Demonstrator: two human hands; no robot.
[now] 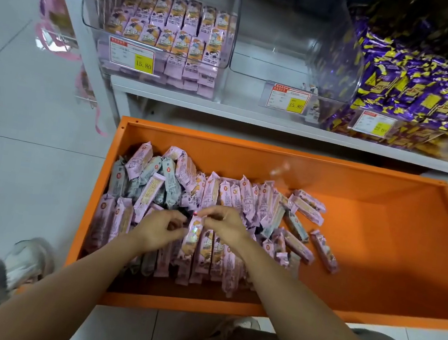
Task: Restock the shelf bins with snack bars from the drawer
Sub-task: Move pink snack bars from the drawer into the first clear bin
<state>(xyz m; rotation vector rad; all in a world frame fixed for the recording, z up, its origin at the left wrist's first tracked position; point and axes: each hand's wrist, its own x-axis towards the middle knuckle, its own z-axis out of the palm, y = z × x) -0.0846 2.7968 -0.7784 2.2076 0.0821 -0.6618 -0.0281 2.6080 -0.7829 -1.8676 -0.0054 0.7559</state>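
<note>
L grip (161, 228) curled, hold unclear; R grip (223, 224) pinches far end of bar (191, 236), axis near-far, betw. both; empty bin (288, 72) far.

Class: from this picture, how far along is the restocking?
Done: the left clear plastic bin holds rows of pink-wrapped snack bars. In hand: left hand and right hand are among bars in the orange metal drawer, the right pinching one bar. Left: the middle clear bin is almost empty; the drawer is well stocked.

The camera is on my head, looking forward and down, close over the orange drawer (378, 249), shelf bins (278, 42) beyond.
</note>
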